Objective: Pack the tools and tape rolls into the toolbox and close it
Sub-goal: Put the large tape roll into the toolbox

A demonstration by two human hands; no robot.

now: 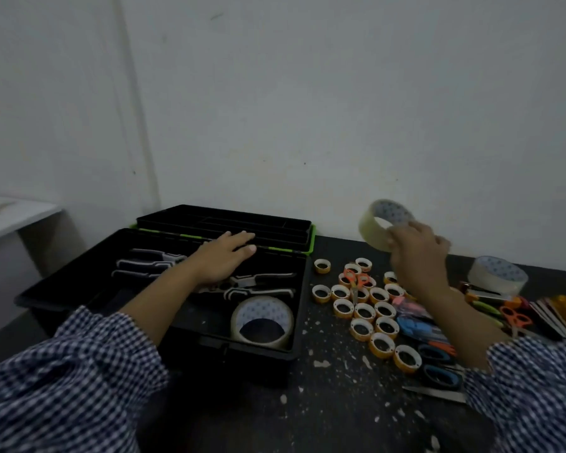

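Two bare forearms, navy-and-white checked sleeves (62, 380) (pushed up above the wrists), loose fabric

1. The toolbox (164, 276) sits open at centre left of the frame, on the table (324, 403).
2. Its tray (223, 225) lies behind it, toward the wall.
3. Inside the box, pliers (144, 264) lie at the left, a second pair (258, 287) at the right, and a tape roll (262, 317) in the lower right corner.
4. Right of the box, small rolls (363, 312) cluster on the table.
5. Scissors (515, 318) and another roll (497, 276) lie at the far right.
6. One roll (378, 223) is held above the cluster.
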